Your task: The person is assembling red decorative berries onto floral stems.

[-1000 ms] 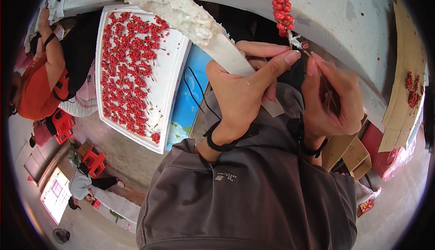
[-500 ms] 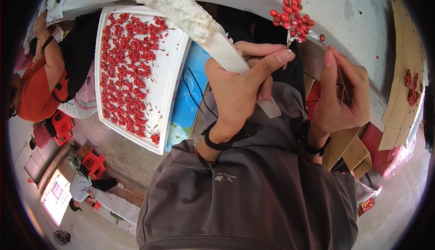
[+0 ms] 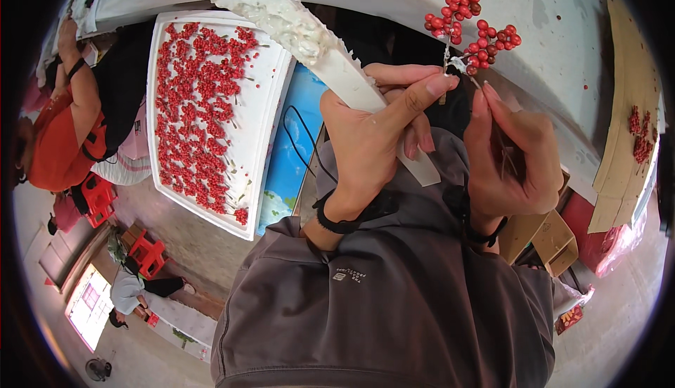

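While peering down through the head view, can see left hand with thumb and index pressed together at the tips, pinching the stem of an upright berry sprig just above those fingers. Also got a flat white stick under that same thumb, running up and left past the knuckles, far part caked in pale paste. Now for right hand: got thumb and index nearly meeting, gripping the thin stem of a second berry sprig, leaning right, just above the fingertips. Can spot white gunk between both pinches, but can't tell if actually joining the stems. Well left of the fingers, see a white foam tray with loads of red sprigs. Well right, see cardboard bearing a few more.
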Available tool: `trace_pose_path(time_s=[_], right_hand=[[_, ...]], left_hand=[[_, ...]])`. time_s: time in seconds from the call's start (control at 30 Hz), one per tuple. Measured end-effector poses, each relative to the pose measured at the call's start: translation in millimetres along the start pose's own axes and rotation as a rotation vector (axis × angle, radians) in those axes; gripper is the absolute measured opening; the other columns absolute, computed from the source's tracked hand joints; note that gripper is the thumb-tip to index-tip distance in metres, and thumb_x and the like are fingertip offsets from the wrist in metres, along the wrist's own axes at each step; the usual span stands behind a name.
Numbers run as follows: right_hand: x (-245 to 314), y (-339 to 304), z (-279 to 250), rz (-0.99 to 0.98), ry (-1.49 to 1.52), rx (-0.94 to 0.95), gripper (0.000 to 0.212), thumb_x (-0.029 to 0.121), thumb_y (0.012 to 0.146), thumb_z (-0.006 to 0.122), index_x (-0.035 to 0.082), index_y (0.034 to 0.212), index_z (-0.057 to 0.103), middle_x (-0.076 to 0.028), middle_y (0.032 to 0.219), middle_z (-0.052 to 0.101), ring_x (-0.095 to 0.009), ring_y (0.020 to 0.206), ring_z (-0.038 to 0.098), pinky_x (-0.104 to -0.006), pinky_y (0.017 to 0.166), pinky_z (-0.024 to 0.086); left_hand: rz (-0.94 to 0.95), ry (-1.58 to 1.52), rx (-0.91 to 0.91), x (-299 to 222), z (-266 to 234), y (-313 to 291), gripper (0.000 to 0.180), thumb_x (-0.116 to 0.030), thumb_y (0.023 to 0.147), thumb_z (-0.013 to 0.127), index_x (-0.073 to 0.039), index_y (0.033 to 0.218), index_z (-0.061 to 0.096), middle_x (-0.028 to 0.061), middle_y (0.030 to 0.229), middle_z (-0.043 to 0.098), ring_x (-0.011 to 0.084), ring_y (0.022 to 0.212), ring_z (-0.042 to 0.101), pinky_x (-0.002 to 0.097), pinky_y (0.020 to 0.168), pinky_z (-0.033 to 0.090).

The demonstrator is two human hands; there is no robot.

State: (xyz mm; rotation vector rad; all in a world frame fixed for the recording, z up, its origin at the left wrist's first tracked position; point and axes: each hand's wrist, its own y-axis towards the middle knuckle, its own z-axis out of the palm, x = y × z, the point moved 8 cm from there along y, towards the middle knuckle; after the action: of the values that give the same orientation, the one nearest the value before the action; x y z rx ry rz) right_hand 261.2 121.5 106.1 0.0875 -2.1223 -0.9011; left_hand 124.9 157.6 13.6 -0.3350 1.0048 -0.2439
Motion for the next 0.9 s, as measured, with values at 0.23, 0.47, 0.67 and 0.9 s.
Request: trace_pose_path(time_s=[0.23,0.47,0.67,0.9], right_hand=[[-0.3,-1.0,5.2,0.033,-0.016,0.009,0.023,-0.013,0.066,0.077,-0.003,0.086,0.071,-0.005,0.067,0.063,-0.005,0.051,0.054,-0.0150,0.046,0.039],[-6.7,-2.3,6.0,0.123,0.088,0.048,0.023,-0.011,0.067,0.076,-0.001,0.086,0.071,-0.004,0.068,0.063,-0.003,0.050,0.050,-0.0147,0.045,0.035],[-5.3,3.4,4.3,0.209,0.059,0.101,0.022,-0.009,0.069,0.076,0.002,0.087,0.072,-0.001,0.067,0.061,0.000,0.048,0.044,-0.0150,0.044,0.029],[-7.0,5.7,5.1,0.276,0.084,0.132,0.021,-0.009,0.070,0.076,0.001,0.089,0.072,-0.001,0.067,0.061,-0.001,0.050,0.045,-0.0151,0.045,0.030]], left_hand=[[0.071,0.024,0.008,0.0,1.1,0.4,0.012,0.002,0.080,0.072,0.007,0.088,0.064,0.0157,0.076,0.067,0.0100,0.039,0.051,0.0200,0.035,0.036],[0.073,-0.021,-0.004,3.1,-0.9,1.4,0.011,0.004,0.079,0.073,0.007,0.086,0.065,0.0095,0.064,0.064,0.0083,0.042,0.053,0.0198,0.038,0.036],[0.138,0.010,-0.028,0.6,-1.7,0.6,0.010,0.006,0.078,0.073,0.007,0.085,0.066,0.0112,0.069,0.066,0.0081,0.043,0.053,0.0192,0.038,0.036],[0.176,0.022,-0.015,2.7,-3.0,2.0,0.009,0.006,0.078,0.073,0.007,0.084,0.066,0.0124,0.072,0.067,0.0083,0.043,0.053,0.0186,0.038,0.036]])
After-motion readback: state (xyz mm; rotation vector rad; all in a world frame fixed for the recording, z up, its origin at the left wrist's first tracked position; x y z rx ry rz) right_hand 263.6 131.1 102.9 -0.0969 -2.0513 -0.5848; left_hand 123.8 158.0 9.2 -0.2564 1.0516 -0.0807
